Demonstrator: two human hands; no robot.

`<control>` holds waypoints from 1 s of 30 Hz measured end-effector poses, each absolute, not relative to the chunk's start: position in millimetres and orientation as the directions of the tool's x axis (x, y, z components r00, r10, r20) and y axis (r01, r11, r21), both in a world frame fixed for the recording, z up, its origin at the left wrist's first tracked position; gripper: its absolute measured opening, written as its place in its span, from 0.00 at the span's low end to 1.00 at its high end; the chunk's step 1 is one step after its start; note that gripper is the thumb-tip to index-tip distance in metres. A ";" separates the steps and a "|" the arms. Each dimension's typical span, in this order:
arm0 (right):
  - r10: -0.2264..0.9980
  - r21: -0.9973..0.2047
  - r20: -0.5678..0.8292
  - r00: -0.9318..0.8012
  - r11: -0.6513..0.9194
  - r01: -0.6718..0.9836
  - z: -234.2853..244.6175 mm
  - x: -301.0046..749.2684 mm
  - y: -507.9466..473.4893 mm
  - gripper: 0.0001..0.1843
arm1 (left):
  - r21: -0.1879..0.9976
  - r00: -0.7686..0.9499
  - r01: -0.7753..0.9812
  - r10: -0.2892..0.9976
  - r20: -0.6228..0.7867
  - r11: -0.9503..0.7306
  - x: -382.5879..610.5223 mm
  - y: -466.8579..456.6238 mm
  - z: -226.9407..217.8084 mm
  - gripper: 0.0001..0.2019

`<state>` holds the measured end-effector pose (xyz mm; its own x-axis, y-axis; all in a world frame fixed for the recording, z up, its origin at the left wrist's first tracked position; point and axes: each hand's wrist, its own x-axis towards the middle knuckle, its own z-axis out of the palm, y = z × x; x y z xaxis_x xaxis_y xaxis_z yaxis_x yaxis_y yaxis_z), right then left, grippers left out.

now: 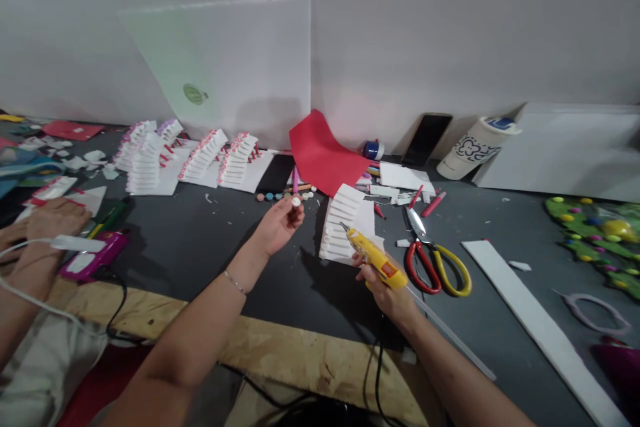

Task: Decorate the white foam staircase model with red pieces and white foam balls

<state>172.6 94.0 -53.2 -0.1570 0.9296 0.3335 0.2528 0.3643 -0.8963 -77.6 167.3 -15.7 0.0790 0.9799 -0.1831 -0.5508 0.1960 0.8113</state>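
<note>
Between the fingertips of my left hand (283,221) is a small white round piece (296,201), held above the dark table. My right hand (383,283) is wrapped round a yellow hot glue gun (376,259), with a long clear glue stick (460,340) out of its back. The gun's nozzle points left, over a white fan-shaped piece with raised strips (337,230); I cannot tell whether it touches. Behind my left hand lies a row of small coloured discs (273,197).
Scissors (425,253) with red and yellow handles lie right of the glue gun. Red sheet (325,153), phone (427,139), cup (473,147) and finished-looking fan pieces (200,157) stand behind. A white strip (540,327) lies right. A co-worker's hands (55,223) work at left.
</note>
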 end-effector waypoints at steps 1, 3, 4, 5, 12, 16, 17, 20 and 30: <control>0.927 -0.892 0.340 -0.161 0.372 0.258 -53.2 172.8 94.1 0.17 | 0.819 0.104 -0.536 0.978 -0.178 0.206 -74.9 165.3 -16.6 0.09; 0.920 -0.886 0.352 -0.171 0.387 0.256 -53.5 173.0 94.3 0.16 | 0.836 0.165 -0.502 0.973 -0.159 0.221 -68.0 160.3 -18.5 0.11; 0.918 -0.885 0.356 -0.174 0.391 0.253 -53.6 173.0 94.2 0.16 | 0.846 0.196 -0.483 0.970 -0.147 0.226 -64.5 157.8 -19.5 0.13; 0.917 -0.884 0.358 -0.177 0.394 0.252 -53.5 172.8 94.0 0.16 | 0.855 0.224 -0.466 0.965 -0.135 0.228 -61.4 155.5 -20.5 0.14; 0.891 -0.859 0.388 -0.236 0.443 0.257 -51.6 170.9 90.9 0.12 | 0.859 0.315 -0.442 0.941 -0.121 0.259 -51.4 148.2 -23.0 0.16; 0.900 -0.869 0.332 -0.282 0.408 0.281 -52.6 170.2 88.3 0.12 | 0.862 0.320 -0.429 0.938 -0.136 0.271 -49.4 146.9 -23.5 0.17; 0.903 -0.869 0.322 -0.285 0.401 0.289 -52.6 169.8 87.8 0.12 | 0.866 0.321 -0.419 0.937 -0.140 0.273 -49.2 146.6 -23.8 0.17; 0.890 -0.850 0.352 -0.290 0.433 0.299 -50.2 168.3 87.2 0.11 | 0.873 0.325 -0.394 0.932 -0.161 0.288 -49.4 145.9 -24.7 0.18; 0.866 -0.807 0.396 -0.306 0.487 0.334 -34.1 163.8 88.0 0.13 | 0.865 0.352 -0.389 0.919 -0.178 0.317 -50.7 145.4 -27.2 0.18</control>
